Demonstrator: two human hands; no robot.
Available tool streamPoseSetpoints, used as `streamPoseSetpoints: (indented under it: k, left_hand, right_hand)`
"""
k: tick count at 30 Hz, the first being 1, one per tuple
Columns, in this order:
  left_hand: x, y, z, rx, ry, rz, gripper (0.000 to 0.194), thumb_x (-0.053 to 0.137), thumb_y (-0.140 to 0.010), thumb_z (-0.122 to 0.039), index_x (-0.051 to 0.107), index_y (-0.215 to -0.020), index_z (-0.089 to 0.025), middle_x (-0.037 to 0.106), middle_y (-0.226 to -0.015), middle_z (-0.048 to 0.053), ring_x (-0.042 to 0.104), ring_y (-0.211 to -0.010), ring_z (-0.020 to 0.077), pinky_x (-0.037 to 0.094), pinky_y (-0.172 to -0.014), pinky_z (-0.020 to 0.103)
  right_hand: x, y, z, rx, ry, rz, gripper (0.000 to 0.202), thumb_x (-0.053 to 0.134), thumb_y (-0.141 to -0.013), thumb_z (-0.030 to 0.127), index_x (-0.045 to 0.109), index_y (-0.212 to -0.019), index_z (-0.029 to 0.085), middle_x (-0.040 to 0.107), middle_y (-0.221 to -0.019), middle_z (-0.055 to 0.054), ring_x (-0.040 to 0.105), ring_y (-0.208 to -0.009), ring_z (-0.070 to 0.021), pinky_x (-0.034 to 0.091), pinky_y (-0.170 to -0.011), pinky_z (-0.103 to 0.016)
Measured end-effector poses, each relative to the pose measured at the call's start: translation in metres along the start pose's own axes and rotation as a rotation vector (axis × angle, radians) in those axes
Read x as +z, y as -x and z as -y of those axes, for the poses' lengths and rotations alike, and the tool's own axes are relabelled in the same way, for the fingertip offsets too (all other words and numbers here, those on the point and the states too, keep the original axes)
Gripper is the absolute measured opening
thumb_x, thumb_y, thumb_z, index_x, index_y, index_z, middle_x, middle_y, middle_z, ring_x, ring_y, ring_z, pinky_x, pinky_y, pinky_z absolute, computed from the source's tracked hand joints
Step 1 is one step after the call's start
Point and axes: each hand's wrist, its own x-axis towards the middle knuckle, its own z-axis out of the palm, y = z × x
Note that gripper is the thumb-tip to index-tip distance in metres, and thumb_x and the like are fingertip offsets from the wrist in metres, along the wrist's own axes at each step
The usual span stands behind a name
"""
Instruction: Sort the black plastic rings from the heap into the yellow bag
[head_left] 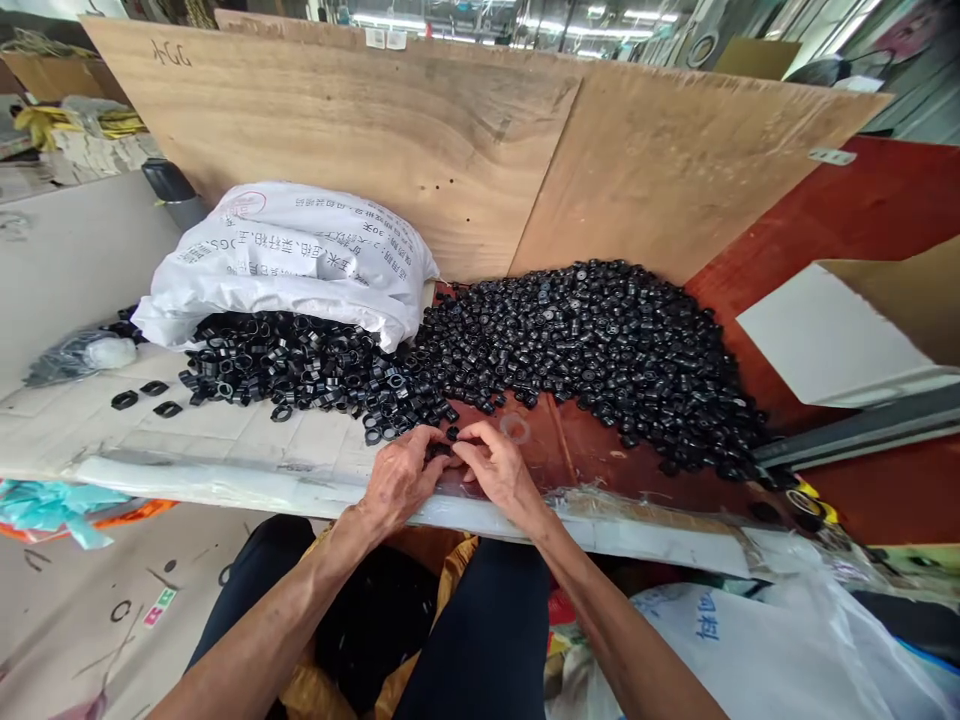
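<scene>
Both my hands meet above the table's front edge, over small black plastic parts. My left hand is closed, its thumb and fingers around a black plastic part that is mostly hidden. Close beside it, my right hand pinches a small black plastic cap at its fingertips. Whether the two parts touch, I cannot tell. Just beyond my left hand spreads a pile of black plastic rings, spilling from a white woven sack. A larger heap of small black caps lies beyond my right hand.
A plywood board stands along the back. Several loose rings lie at the left. On the right are an open cardboard box, a grey metal bar and a roll of tape. A yellow-brown bag sits open between the knees.
</scene>
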Motion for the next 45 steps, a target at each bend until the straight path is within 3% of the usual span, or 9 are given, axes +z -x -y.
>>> streamPoseSetpoints:
  k: [6,12,17,20,25,32,39,42,45]
  left_hand:
    - [-0.008,0.013,0.003,-0.077,0.154,-0.033,0.026,0.069,-0.089,-0.018,0.061,-0.114,-0.022,0.078,-0.098,0.003,0.076,-0.083,0.0201,0.061,-0.079,0.033]
    - [-0.012,0.015,0.006,-0.209,0.456,-0.086,0.022,0.074,-0.089,-0.028,0.064,-0.109,-0.022,0.077,-0.096,0.001,0.074,-0.075,0.0153,0.062,-0.072,0.029]
    - [-0.013,0.014,0.007,-0.254,0.675,-0.098,0.027,0.077,-0.088,-0.032,0.063,-0.108,-0.021,0.076,-0.104,0.004,0.077,-0.087,0.0172,0.064,-0.083,0.032]
    - [-0.013,0.014,0.008,-0.282,0.787,-0.073,0.028,0.078,-0.087,-0.032,0.064,-0.109,-0.020,0.075,-0.103,0.004,0.077,-0.083,0.0165,0.065,-0.081,0.030]
    - [-0.013,0.016,0.012,-0.199,0.756,-0.104,0.021,0.078,-0.089,-0.029,0.072,-0.107,-0.020,0.074,-0.112,0.006,0.076,-0.090,0.0172,0.065,-0.083,0.030]
    - [-0.011,0.016,0.016,0.067,0.535,-0.236,0.016,0.076,-0.092,-0.022,0.076,-0.108,-0.023,0.076,-0.109,0.006,0.074,-0.102,0.0181,0.062,-0.093,0.032]
    - [-0.016,0.012,0.010,-0.025,0.486,-0.221,0.018,0.078,-0.091,-0.035,0.078,-0.103,-0.022,0.078,-0.106,0.005,0.075,-0.097,0.0199,0.063,-0.093,0.035]
    - [-0.017,0.008,0.005,-0.108,0.478,-0.209,0.023,0.081,-0.087,-0.040,0.078,-0.103,-0.023,0.078,-0.108,0.003,0.074,-0.100,0.0206,0.061,-0.100,0.039]
    - [-0.017,0.004,0.004,-0.131,0.486,-0.204,0.024,0.082,-0.086,-0.039,0.078,-0.103,-0.024,0.077,-0.109,0.001,0.073,-0.103,0.0199,0.059,-0.104,0.041]
  right_hand:
    - [0.009,-0.004,0.016,-0.142,-0.133,0.011,0.015,0.071,-0.091,0.037,0.075,-0.096,0.024,0.072,-0.101,-0.004,0.070,-0.078,-0.0171,0.060,-0.070,-0.028]
    - [0.024,-0.007,0.018,-0.076,-0.204,0.069,0.010,0.070,-0.092,0.031,0.075,-0.096,0.023,0.070,-0.084,0.000,0.067,-0.067,-0.0142,0.056,-0.063,-0.025]
    - [0.020,-0.006,0.014,-0.176,-0.158,0.034,0.020,0.068,-0.091,0.024,0.077,-0.108,0.024,0.072,-0.108,-0.004,0.070,-0.084,-0.0164,0.059,-0.074,-0.027]
    - [0.019,-0.007,0.014,-0.211,-0.127,0.022,0.021,0.067,-0.090,0.021,0.077,-0.109,0.024,0.073,-0.109,-0.005,0.070,-0.087,-0.0169,0.059,-0.075,-0.027]
    - [0.020,-0.007,0.013,-0.192,-0.147,0.017,0.018,0.069,-0.092,0.025,0.078,-0.108,0.024,0.072,-0.106,-0.004,0.072,-0.090,-0.0185,0.062,-0.077,-0.028]
    - [0.021,-0.005,0.015,-0.215,-0.105,0.040,0.014,0.065,-0.098,0.033,0.075,-0.099,0.022,0.068,-0.089,-0.002,0.068,-0.066,-0.0146,0.057,-0.060,-0.025]
    - [0.026,-0.010,0.016,-0.350,0.231,-0.066,0.040,0.057,-0.102,0.037,0.056,-0.065,0.021,0.055,-0.063,0.001,0.050,-0.062,-0.0128,0.044,-0.065,-0.024]
    - [0.022,-0.012,0.020,-0.179,0.147,-0.054,0.033,0.065,-0.097,0.048,0.060,-0.078,0.021,0.062,-0.075,0.001,0.056,-0.069,-0.0125,0.045,-0.067,-0.023]
    - [0.017,-0.015,0.022,0.002,-0.032,0.051,0.032,0.064,-0.096,0.052,0.064,-0.089,0.021,0.062,-0.073,0.004,0.059,-0.065,-0.0115,0.045,-0.062,-0.021]
